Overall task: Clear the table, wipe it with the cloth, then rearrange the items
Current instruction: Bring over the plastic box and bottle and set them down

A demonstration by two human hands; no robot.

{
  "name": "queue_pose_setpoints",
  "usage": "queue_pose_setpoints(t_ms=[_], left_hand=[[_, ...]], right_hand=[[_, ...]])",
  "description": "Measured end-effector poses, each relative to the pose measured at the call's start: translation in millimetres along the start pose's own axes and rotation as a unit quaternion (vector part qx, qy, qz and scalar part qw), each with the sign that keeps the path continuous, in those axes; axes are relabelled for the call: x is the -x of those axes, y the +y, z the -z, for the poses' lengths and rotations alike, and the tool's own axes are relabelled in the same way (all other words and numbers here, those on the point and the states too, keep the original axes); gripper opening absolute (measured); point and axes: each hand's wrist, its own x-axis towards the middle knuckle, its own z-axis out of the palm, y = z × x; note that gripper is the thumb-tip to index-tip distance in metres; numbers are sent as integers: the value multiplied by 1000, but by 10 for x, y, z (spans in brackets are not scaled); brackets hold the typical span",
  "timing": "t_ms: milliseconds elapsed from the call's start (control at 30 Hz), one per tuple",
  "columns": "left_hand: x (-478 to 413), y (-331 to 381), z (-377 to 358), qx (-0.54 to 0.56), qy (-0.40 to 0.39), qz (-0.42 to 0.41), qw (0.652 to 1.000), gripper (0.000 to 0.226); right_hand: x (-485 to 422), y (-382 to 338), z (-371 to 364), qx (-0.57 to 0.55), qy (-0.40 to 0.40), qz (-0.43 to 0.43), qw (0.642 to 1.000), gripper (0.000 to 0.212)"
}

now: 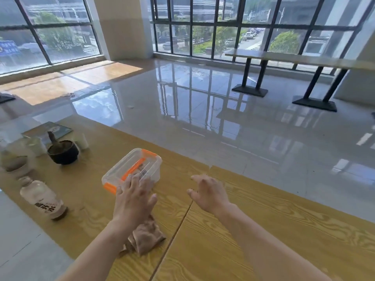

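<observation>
A clear plastic box with orange clips [132, 169] sits on the wooden table [263, 230]. My left hand [134, 199] lies flat with its fingers spread against the box's near side. A brown cloth [145, 238] lies crumpled on the table under my left wrist. My right hand [209, 192] hovers over the table to the right of the box, fingers apart and holding nothing. At the left stand a dark bowl with a pestle [63, 151], a clear bottle with a printed label [43, 197], a grey bowl [14, 162] and pale cups [37, 146].
A flat book or board [47, 129] lies at the table's far left end. The table's far edge runs diagonally, with glossy tiled floor beyond it. Another long table on black legs [284, 57] stands by the windows at the back right.
</observation>
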Motion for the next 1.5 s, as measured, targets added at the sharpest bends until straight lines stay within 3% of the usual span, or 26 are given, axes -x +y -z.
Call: queue_pose_setpoints(t_ms=[300, 633, 833, 900, 1067, 1333, 1500], left_hand=[[-944, -771, -183, 17, -31, -45, 998, 59], [-1533, -1186, -460, -8, -98, -12, 995, 73], [-1624, -1263, -561, 52, -116, 17, 992, 75], [-1659, -1270, -563, 49, -116, 28, 992, 75], [-1719, -1253, -526, 66, -142, 62, 986, 89], [-1621, -1027, -413, 131, -95, 43, 986, 95], [-1526, -677, -340, 142, -89, 11, 986, 89]], right_hand=[[-716, -632, -645, -101, -29, -122, 987, 51], [-1254, -945, -998, -157, -53, -196, 966, 46], [-1378, -1125, -1156, -221, -95, -230, 943, 38], [-1413, -1178, -1236, -234, -96, -244, 936, 44], [-1474, -1252, -1368, -261, -65, -285, 920, 53], [-1417, -1054, -1190, -283, -6, -281, 917, 20], [-1204, -833, -966, -282, 22, -281, 917, 19]])
